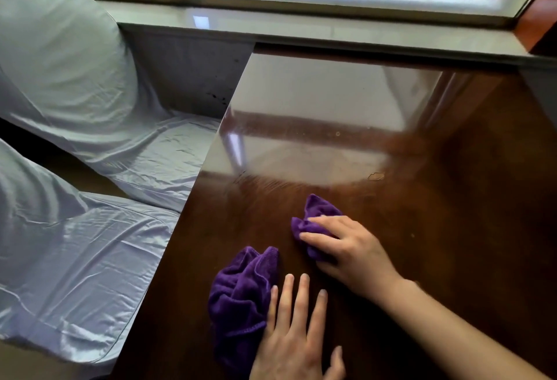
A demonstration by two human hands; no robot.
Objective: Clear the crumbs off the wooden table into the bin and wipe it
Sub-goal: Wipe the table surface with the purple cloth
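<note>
The dark, glossy wooden table [452, 198] fills the right half of the head view. My right hand [349, 248] presses a small bunch of purple cloth [318, 213] onto the table, fingers curled over it. A larger crumpled purple cloth [241, 298] lies to the left, near the table's left edge. My left hand [294, 331] rests flat beside it with fingers spread, its outer edge touching the cloth. A pale crumb flake [376, 176] and a tiny speck [338, 133] sit farther back on the table. I see no bin.
Two chairs in pale satin covers [90, 229] stand close against the table's left edge. A grey window sill [301, 26] and the window run along the table's far side.
</note>
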